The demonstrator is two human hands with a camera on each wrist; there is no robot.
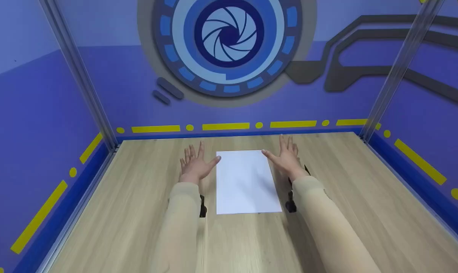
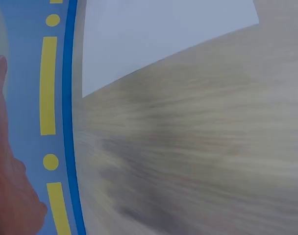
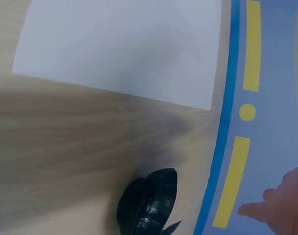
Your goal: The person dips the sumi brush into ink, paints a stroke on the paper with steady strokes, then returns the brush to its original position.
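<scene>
A blank white sheet of paper (image 1: 246,185) lies flat on the wooden table, in front of me. To its left my left hand (image 1: 195,165) hovers with fingers spread, the thumb tip overlapping the paper's left edge in the head view. On the other side my right hand (image 1: 285,157) is held the same way, its thumb pointing at the sheet's far right corner. Neither hand holds anything. In the right wrist view a glossy dark object (image 3: 149,203) with rounded, leaf-like lobes is near the paper; in the head view my right wrist mostly hides it.
The pale wooden table (image 1: 365,208) is walled in by blue panels (image 1: 122,87) with yellow dashes and a large round emblem at the back. Metal posts (image 1: 81,76) stand at the corners. Small black mounts (image 1: 290,204) sit at both wrists.
</scene>
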